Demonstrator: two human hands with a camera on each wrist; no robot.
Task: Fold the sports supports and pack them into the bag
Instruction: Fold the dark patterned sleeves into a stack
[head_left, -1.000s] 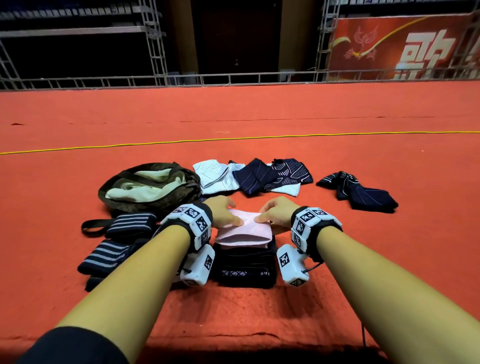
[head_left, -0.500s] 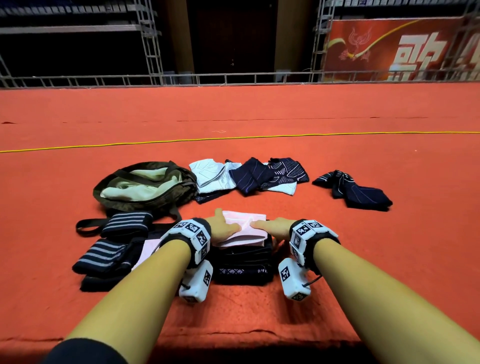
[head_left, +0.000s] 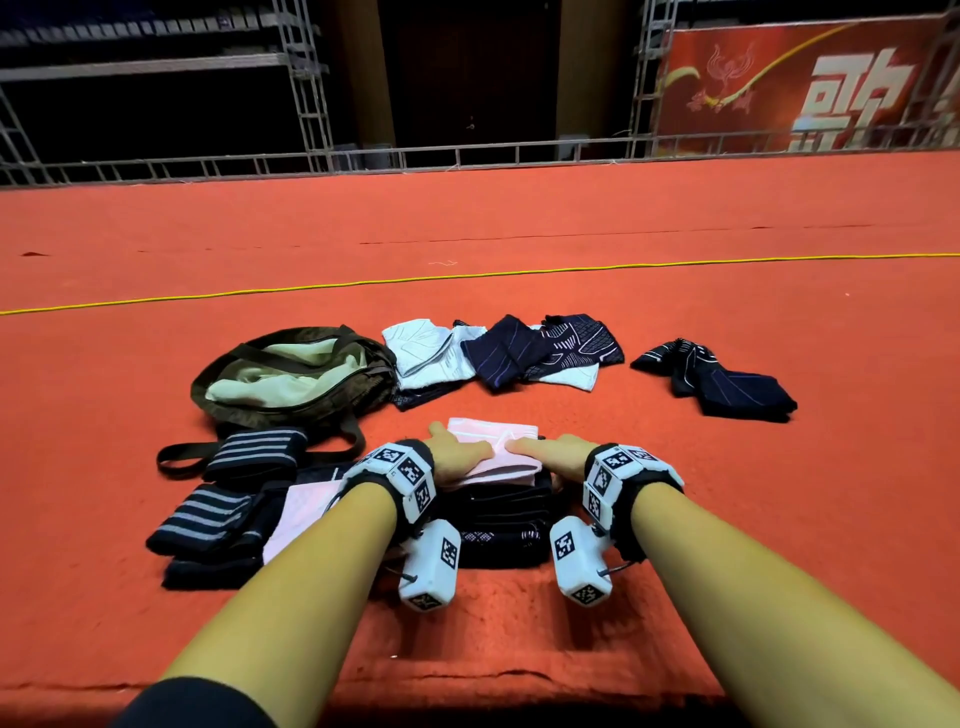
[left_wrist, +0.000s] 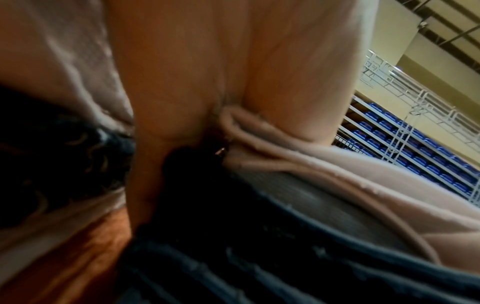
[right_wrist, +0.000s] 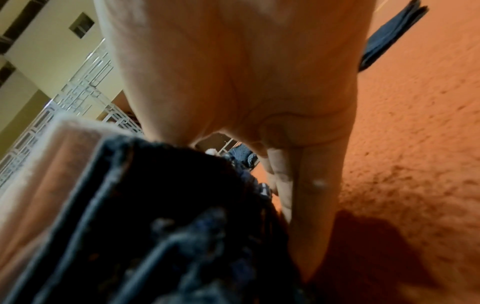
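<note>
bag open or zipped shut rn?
Open. In the head view the olive bag lies on the red carpet with its mouth gaping, pale lining showing inside. Whether anything is packed in it, cannot tell.

We're in an indoor sports hall or arena: wide red carpet floor (head_left: 519, 218), metal truss railing (head_left: 467, 156) along the far edge, rows of blue seats (left_wrist: 405, 152), a red banner (head_left: 800, 88) far right.

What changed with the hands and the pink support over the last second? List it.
Both hands flattened: the left hand and right hand, a second ago bent over the pink support at its fold, now press it flat on the dark stack, fingertips almost meeting. Nothing was picked up or released. The bag and other supports stayed put.
</note>
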